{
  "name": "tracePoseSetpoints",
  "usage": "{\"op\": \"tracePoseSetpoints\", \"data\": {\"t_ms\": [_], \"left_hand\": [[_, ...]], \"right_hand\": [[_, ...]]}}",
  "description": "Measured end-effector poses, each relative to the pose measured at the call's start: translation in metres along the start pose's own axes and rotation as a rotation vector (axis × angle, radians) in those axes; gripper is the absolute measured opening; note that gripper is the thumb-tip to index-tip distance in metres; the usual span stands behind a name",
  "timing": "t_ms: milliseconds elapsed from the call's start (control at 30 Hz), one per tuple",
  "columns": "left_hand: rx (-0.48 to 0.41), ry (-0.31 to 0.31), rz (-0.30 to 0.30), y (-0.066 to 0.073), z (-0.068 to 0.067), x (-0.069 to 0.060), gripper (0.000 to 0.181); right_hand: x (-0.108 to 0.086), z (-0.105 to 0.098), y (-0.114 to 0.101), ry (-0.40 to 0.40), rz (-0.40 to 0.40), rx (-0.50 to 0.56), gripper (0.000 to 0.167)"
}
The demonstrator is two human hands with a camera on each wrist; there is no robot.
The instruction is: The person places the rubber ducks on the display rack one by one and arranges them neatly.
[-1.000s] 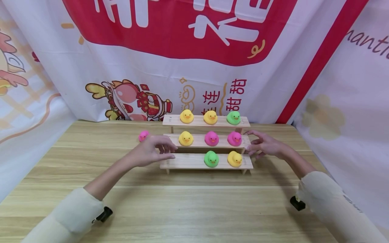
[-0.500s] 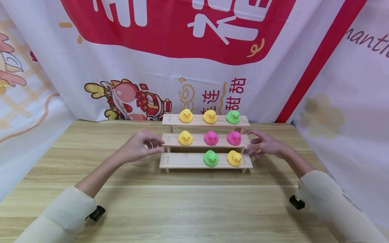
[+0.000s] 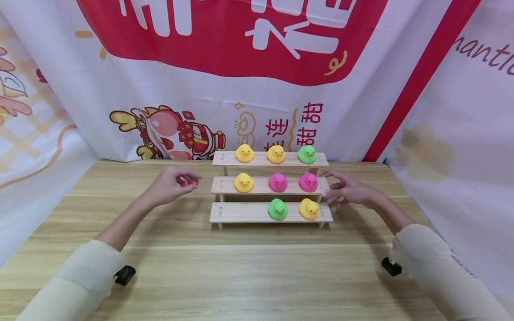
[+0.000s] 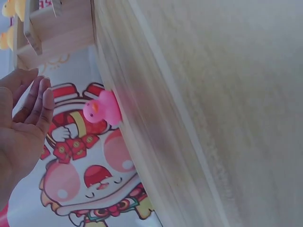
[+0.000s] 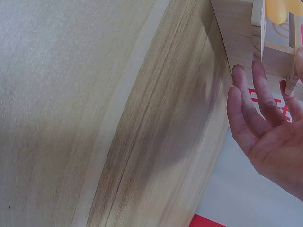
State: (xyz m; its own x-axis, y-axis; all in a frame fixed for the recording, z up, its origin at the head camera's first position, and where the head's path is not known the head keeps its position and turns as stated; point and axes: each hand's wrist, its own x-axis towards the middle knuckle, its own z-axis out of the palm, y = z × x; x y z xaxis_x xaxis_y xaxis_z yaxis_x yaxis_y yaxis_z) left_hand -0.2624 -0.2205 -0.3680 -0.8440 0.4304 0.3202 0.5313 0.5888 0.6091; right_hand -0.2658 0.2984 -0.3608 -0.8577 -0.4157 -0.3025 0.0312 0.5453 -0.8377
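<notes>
My left hand (image 3: 172, 185) hovers left of the three-tier wooden display stand (image 3: 237, 213), fingers loosely curled. A pink rubber duck (image 4: 106, 108) stands on the table beyond it; in the left wrist view there is a gap between duck and fingers. In the head view only bits of it show between my fingers. At the stand's other end my right hand (image 3: 348, 191) holds the middle tier's tip between thumb and index finger. Its other fingers extend loosely beneath, as the right wrist view shows. Pink ducks (image 3: 278, 182) and a yellow duck (image 3: 243, 183) sit on that tier.
The top tier carries two yellow ducks (image 3: 244, 153) and a green duck (image 3: 307, 154). On the bottom tier are a green duck (image 3: 277, 209) and a yellow duck (image 3: 308, 208), toward the right. Printed cloth (image 3: 180, 84) walls the wooden table (image 3: 257, 272) behind and at the sides.
My left hand has moved left and slightly back, from the stand's left end to in front of the loose pink duck. The right hand stays at the stand's right end.
</notes>
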Motion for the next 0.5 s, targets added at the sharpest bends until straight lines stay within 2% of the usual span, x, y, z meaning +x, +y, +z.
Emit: {"op": "tracePoseSetpoints", "data": {"t_ms": [300, 500], "left_hand": [[0.041, -0.001, -0.094, -0.019, -0.008, 0.005, 0.025], [0.080, -0.038, -0.127, -0.033, -0.008, 0.010, 0.032]], "right_hand": [[0.000, 0.000, -0.001, -0.003, 0.007, -0.004, 0.065], [0.000, 0.000, -0.002, -0.005, 0.014, -0.008, 0.066]]}}
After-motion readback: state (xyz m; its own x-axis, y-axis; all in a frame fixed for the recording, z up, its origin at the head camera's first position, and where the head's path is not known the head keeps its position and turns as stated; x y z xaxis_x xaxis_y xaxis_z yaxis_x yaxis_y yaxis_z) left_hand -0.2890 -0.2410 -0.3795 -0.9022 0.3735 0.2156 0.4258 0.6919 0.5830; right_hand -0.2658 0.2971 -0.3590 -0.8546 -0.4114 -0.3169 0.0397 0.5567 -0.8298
